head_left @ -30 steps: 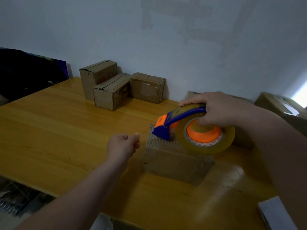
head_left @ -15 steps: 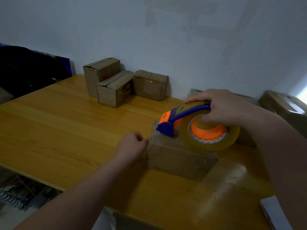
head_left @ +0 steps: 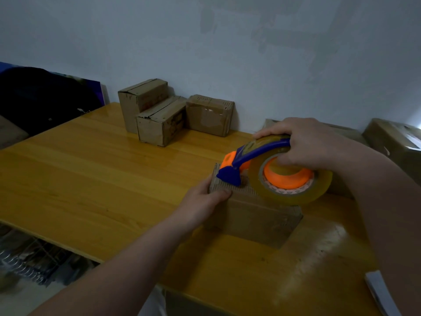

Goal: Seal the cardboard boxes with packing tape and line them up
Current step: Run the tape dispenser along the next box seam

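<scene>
Tape (head_left: 320,187) may skew if the left hand (head_left: 202,201) gripping the box (head_left: 257,216) slips while the right hand (head_left: 305,142), clutching the dispenser (head_left: 257,152), pulls.

Left hand (head_left: 202,201), right hand (head_left: 303,142) bare; forearms (head_left: 127,265) bare throughout.

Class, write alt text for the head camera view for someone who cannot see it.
A person's right hand holds a blue-and-orange tape dispenser on a cardboard box on a wooden table, while the left hand grips the box's left end. Three more boxes stand by the wall.
</scene>
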{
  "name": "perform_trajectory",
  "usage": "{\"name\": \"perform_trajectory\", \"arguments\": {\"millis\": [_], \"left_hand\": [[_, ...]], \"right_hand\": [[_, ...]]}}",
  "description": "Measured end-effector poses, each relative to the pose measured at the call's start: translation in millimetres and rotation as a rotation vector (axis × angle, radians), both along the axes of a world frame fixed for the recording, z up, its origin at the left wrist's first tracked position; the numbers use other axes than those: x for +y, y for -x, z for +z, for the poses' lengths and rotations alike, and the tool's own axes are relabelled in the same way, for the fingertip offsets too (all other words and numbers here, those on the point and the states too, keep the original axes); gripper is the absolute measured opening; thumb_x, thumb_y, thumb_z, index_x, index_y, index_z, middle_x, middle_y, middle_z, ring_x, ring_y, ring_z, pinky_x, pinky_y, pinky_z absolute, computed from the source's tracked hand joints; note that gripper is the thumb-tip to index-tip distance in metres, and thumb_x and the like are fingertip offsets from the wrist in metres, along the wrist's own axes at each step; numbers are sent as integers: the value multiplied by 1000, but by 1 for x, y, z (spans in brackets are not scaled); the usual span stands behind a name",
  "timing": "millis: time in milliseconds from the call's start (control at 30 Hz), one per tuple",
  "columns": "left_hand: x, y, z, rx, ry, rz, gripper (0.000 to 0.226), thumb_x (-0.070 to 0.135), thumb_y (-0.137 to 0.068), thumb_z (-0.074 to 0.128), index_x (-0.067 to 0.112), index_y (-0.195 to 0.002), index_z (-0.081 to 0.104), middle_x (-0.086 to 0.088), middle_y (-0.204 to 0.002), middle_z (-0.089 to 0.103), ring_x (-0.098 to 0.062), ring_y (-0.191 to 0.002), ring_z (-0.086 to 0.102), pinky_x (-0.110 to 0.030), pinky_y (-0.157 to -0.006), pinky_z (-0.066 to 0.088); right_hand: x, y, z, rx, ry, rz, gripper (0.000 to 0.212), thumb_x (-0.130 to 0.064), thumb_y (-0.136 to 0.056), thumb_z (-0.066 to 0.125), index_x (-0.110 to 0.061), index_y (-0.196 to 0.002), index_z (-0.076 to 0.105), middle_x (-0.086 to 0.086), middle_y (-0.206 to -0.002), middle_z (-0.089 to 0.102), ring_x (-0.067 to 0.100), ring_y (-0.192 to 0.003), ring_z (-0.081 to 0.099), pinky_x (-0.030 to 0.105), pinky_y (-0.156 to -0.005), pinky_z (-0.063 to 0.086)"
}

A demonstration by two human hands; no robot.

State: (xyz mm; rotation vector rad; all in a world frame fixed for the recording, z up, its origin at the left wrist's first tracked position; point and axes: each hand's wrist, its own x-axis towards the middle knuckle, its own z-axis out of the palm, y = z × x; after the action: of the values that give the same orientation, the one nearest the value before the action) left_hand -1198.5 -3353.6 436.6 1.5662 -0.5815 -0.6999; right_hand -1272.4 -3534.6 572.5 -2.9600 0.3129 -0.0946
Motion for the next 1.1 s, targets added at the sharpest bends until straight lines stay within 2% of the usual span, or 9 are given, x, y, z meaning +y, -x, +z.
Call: {"name": "perform_trajectory", "arguments": {"millis": [167, 267, 333, 400, 567, 700, 867, 1000, 1100], "left_hand": [[2, -14, 4, -129, -102, -121, 29, 35, -93, 55, 36, -119, 43, 19, -110, 50, -2, -101, 52, -13, -71, 44], [-6, -29, 11, -438, -137, -201, 86, 55, -76, 69, 33, -147, 23, 17, -150, 25, -6, -137, 27, -26, -108, 36], [-11, -36, 16, -535, -142, -268, 97, 66, -68, 71, 39, -147, 22, 12, -153, 27, -10, -140, 27, -44, -113, 32], [-14, -44, 19, -575, -146, -305, 83, 59, -71, 71, 39, -142, 34, 15, -142, 40, -4, -130, 38, -40, -108, 38], [-23, -58, 27, -516, -132, -430, 47, 23, -84, 69, 44, -118, 45, 24, -117, 49, 21, -100, 48, -2, -78, 42], [-26, -65, 23, -487, -135, -477, 43, 23, -85, 65, 43, -117, 44, 19, -117, 48, 21, -95, 50, -2, -74, 43], [-26, -66, 29, -554, -211, -523, 34, 32, -88, 62, 44, -114, 45, 20, -116, 45, 21, -99, 46, -6, -78, 43], [-26, -69, 29, -734, -320, -530, 73, 72, -75, 52, 35, -137, 38, 9, -125, 42, -6, -115, 42, -30, -97, 43], [-28, -68, 32, -793, -424, -529, 111, 92, -59, 39, 27, -147, 23, 8, -139, 32, -7, -124, 30, -23, -104, 32]], "right_hand": [[-2, 2, -1, -23, -21, -7, 58, -20, -77, 72, -52, -122, 53, -14, -93, 51, 11, -75, 55, 31, -65, 51], [-3, 3, 1, -21, -17, -6, 58, -21, -77, 73, -51, -123, 52, -18, -88, 49, 9, -72, 54, 25, -59, 46], [-4, 3, 2, -16, -4, -13, 58, -23, -77, 72, -51, -123, 52, -18, -86, 49, 7, -71, 53, 23, -56, 42], [-5, 2, 2, -22, -9, -27, 57, -25, -76, 72, -50, -123, 53, -17, -83, 53, 5, -71, 52, 22, -55, 39], [-6, -2, 9, 16, -19, -15, 58, -43, -77, 73, -45, -130, 50, -21, -83, 48, 1, -73, 48, 16, -55, 34], [-9, -4, 11, 54, -47, -19, 60, -57, -78, 67, -43, -133, 48, -18, -92, 45, 3, -77, 46, 13, -59, 34], [-20, 3, 17, 73, -120, 20, 54, -53, -78, 68, -45, -129, 51, -16, -109, 51, 6, -98, 48, 16, -73, 40], [-37, 27, 27, 110, -179, 9, 53, -45, -75, 73, -51, -123, 51, -24, -101, 52, 3, -90, 52, 20, -73, 42], [-50, 47, 28, 156, -197, -17, 57, -42, -73, 76, -56, -121, 48, -19, -106, 55, 6, -91, 55, 27, -78, 48]]}}
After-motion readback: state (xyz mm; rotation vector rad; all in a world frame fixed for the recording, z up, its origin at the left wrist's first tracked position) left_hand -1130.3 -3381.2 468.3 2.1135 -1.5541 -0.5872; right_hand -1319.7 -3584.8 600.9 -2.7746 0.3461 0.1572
